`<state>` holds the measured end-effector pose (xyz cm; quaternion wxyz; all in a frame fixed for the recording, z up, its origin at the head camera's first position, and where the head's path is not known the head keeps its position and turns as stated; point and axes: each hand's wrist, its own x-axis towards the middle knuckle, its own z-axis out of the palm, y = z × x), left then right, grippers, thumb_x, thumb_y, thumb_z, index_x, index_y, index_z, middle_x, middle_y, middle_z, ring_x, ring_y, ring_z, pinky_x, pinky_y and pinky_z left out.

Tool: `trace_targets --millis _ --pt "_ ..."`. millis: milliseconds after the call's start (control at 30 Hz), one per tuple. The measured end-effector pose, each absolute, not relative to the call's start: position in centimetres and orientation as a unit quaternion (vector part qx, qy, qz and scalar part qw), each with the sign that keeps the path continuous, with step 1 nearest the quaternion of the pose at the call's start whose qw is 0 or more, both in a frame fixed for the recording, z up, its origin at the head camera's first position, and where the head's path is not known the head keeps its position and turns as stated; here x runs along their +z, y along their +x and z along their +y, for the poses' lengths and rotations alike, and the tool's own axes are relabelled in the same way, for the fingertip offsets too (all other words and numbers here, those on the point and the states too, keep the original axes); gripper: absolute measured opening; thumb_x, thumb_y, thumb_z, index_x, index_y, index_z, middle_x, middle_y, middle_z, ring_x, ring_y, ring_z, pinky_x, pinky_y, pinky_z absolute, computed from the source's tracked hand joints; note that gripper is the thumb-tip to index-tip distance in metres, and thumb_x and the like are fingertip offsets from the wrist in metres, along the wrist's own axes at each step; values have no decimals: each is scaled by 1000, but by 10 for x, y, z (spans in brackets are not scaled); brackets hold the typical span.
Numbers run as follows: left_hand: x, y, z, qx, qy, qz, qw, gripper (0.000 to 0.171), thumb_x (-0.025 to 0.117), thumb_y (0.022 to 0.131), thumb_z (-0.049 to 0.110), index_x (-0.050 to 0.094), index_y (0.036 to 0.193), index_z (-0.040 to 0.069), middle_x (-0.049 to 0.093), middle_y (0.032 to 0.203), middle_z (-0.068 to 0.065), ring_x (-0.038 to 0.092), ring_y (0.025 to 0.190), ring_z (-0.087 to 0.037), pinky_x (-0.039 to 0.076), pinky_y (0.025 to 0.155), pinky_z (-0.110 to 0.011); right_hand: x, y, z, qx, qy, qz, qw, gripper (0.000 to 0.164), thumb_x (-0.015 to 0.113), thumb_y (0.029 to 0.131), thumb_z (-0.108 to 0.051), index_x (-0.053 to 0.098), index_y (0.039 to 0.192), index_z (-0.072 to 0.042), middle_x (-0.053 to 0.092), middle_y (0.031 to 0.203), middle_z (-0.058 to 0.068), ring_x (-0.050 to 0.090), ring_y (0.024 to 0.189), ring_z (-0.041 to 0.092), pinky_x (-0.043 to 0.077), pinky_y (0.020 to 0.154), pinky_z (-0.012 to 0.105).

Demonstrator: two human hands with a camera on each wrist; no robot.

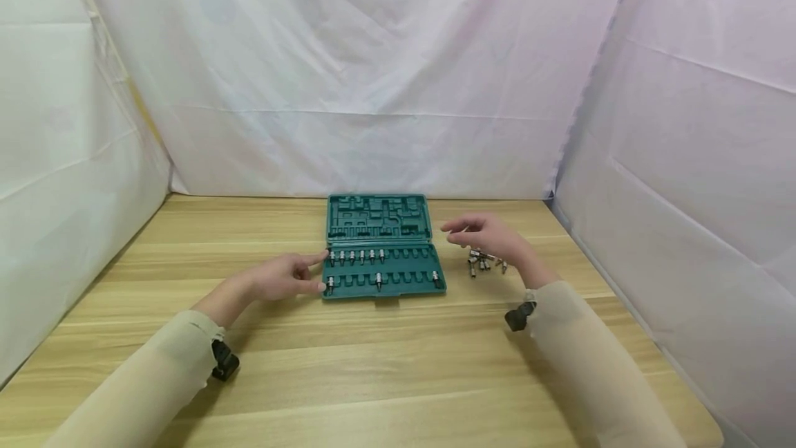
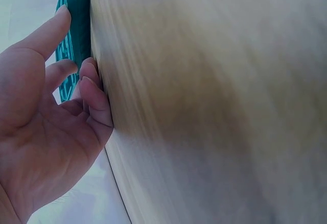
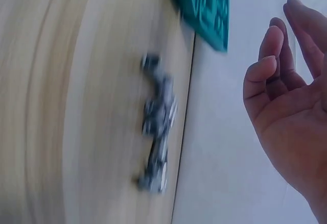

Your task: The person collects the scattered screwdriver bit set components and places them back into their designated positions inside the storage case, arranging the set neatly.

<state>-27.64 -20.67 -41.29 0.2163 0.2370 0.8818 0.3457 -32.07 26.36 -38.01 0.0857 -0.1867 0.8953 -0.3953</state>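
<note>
The green case lies open on the tabletop, nine metal bits seated in its near half. The left hand, unclenched, rests thumb and forefinger against the case's left edge. The right hand, fingers loosely bent and apparently empty, is raised right of the case, near a pile of loose bits.

No lettering, label, brand, number or sign legible in head view or either wrist view.
</note>
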Motion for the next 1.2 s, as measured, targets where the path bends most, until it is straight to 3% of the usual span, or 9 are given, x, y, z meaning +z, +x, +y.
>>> trace_targets --millis 100,300,500,833,1100,1200 --pt "-413 -276 -206 345 238 882 215 85 74 107 36 28 175 13 57 84 -3 46 72 -17 42 65 -30 -382 -320 286 -396 -169 899 81 43 74 105 -48 75 142 -26 72 136 8 69 113 41 58 91 58" --pt "-414 -277 -207 349 238 880 216 84 73 108 35 27 175 13 54 82 -2 45 72 -17 42 65 -30 -388 -321 328 -372 -151 912 81 42 73 107 -37 74 142 -14 71 141 18 69 112 32 59 91 50" --pt "-414 -277 -208 350 234 881 216 85 74 107 35 28 175 14 55 82 -2 45 72 -18 41 64 -29 -394 -314 359 -357 -138 920 85 36 74 105 -24 77 137 -7 74 140 18 68 115 24 57 90 38" --pt "-414 -277 -207 343 231 885 215 85 74 107 36 27 175 14 55 83 -2 45 71 -18 41 64 -30 -406 -305 383 -293 -129 941 107 29 76 103 -23 82 130 -15 75 140 13 66 130 29 50 104 40" --pt "-415 -278 -207 344 235 883 214 85 74 107 36 28 175 14 51 78 -1 42 69 -17 40 63 -30 -411 -309 384 -313 -123 931 144 29 77 102 -19 81 129 -9 74 140 17 66 105 16 57 85 32" --pt "-415 -278 -208 345 233 884 214 85 74 107 37 28 175 15 51 78 -1 42 69 -17 40 64 -30 -411 -309 382 -307 -126 933 141 29 78 102 -20 81 128 -9 74 140 17 66 105 15 56 85 32"
